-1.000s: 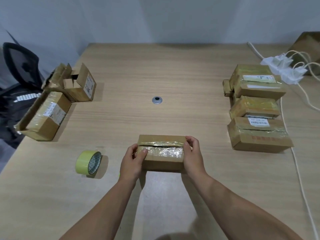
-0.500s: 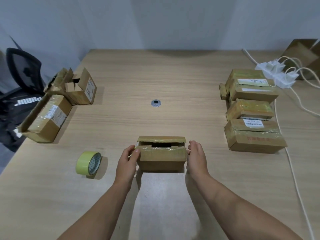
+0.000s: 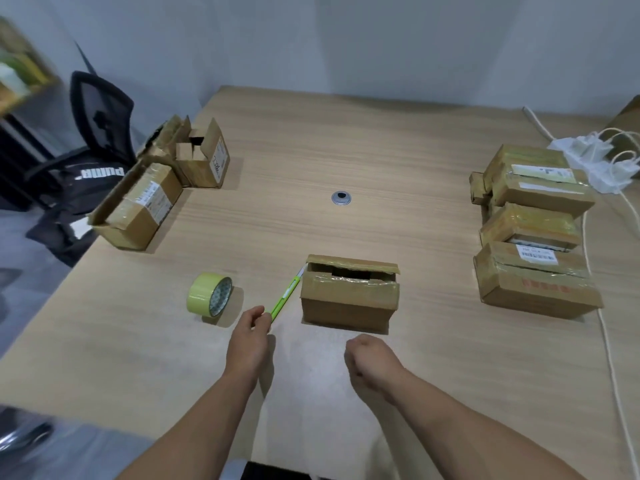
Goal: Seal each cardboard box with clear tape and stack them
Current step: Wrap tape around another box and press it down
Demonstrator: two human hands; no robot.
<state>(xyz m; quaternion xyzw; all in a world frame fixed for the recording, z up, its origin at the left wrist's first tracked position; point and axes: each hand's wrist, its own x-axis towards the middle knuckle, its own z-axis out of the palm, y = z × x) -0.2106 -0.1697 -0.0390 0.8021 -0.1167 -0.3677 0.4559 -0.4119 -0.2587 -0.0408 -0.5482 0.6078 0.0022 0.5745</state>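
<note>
Left grip (image 3: pixel 247 337) is pinched on the near end of a thin green pen-shaped tool (image 3: pixel 284 295). The tool's far tip points up at the top left corner of the open cardboard box (image 3: pixel 349 301), and I can't tell if it's actually touching. Right grip (image 3: pixel 370 362) is curled into a fist just in front of that box, nothing visible in it.

The box sits on the surface (image 3: pixel 346 150) just beyond both hands. Its top flaps aren't closed, there's a dark gap between them, and there's crinkly old tape on the front one.

The yellow-green tape roll (image 3: pixel 209 294) stands on edge near the box's left side. Well off to the box's right is a cluster of taped boxes (image 3: pixel 533 275). Far to the left and beyond it are two more open boxes (image 3: pixel 142 209), and a metal grommet (image 3: pixel 341 198) sits straight beyond the box.
</note>
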